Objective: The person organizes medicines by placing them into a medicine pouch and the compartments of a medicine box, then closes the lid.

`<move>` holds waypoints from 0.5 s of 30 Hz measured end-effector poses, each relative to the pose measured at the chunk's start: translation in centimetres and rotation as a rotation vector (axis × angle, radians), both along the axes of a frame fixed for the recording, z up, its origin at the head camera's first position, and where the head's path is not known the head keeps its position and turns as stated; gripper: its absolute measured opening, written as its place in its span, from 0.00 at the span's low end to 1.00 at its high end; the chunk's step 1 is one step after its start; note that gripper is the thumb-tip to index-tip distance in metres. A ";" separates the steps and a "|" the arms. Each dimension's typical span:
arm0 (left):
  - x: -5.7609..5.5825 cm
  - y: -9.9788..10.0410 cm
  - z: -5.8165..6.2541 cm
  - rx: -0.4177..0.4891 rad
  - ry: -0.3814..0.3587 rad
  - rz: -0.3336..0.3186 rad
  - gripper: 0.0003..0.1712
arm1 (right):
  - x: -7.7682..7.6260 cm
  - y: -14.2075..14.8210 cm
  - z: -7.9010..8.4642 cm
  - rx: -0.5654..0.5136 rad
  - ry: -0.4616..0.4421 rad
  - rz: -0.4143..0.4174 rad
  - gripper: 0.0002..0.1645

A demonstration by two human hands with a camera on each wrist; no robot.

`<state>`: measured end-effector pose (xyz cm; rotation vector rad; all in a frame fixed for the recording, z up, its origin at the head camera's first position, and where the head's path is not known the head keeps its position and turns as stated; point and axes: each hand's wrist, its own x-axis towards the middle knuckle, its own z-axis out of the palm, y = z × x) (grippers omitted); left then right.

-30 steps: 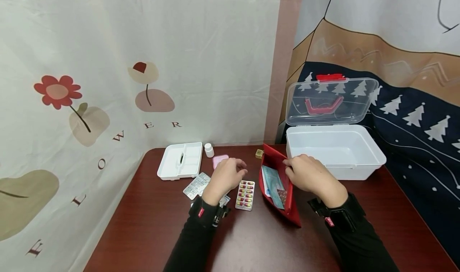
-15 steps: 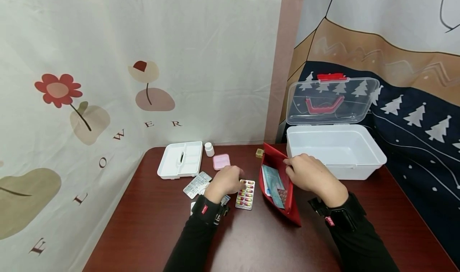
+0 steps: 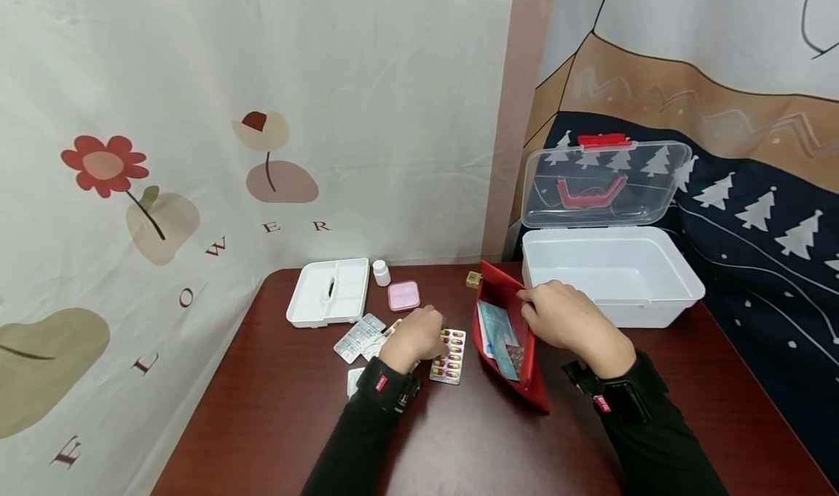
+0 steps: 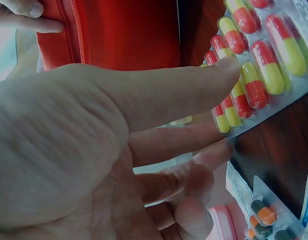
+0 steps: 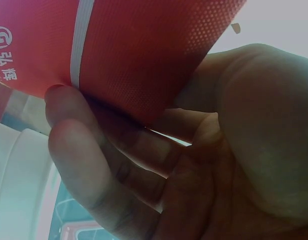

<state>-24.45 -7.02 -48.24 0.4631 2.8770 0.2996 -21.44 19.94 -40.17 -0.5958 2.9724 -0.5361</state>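
Observation:
My left hand (image 3: 419,334) pinches the near-left edge of a blister pack (image 3: 449,357) of red-and-yellow capsules. In the left wrist view the thumb lies over the capsules (image 4: 255,85), with the index fingertip at the pack's edge. Just right of it a red zip pouch (image 3: 534,392) stands with its mouth spread, holding a light-blue packet (image 3: 501,330) and a small brownish one. My right hand (image 3: 570,325) grips the pouch's right-hand side. Close up in the right wrist view, red fabric (image 5: 143,50) with a pale stripe sits between thumb and fingers.
Silver blister packs (image 3: 359,338) lie left of the left hand, partly covered by it. Behind are a pink case (image 3: 403,296), a white bottle (image 3: 381,274) and a white divided box (image 3: 347,292). A small gold cube (image 3: 473,280) and a white storage box (image 3: 612,266) with raised clear lid (image 3: 606,172) stand farther right.
My left hand has come down and nearer onto the capsule blister pack, uncovering the pink case. My right hand and the pouch have stayed put.

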 end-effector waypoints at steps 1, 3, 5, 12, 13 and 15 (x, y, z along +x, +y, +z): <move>0.0 0.0 0.0 0.001 0.003 0.004 0.18 | 0.0 0.0 0.0 0.002 0.002 0.001 0.22; 0.1 -0.1 0.0 0.000 -0.008 0.019 0.20 | -0.1 -0.1 0.0 0.005 0.004 0.001 0.22; 0.2 -0.2 0.0 0.012 -0.018 0.028 0.22 | -0.1 -0.1 0.0 0.005 -0.001 -0.001 0.22; -0.4 -0.6 -0.7 0.087 -0.049 0.031 0.24 | 0.0 0.0 0.0 -0.003 -0.007 -0.011 0.22; -0.5 -0.6 -0.7 0.095 -0.057 0.039 0.24 | 0.0 0.0 0.0 -0.003 -0.006 -0.010 0.22; -0.2 -0.4 0.2 0.095 -0.085 0.063 0.24 | 0.0 0.0 0.0 -0.002 -0.012 -0.011 0.22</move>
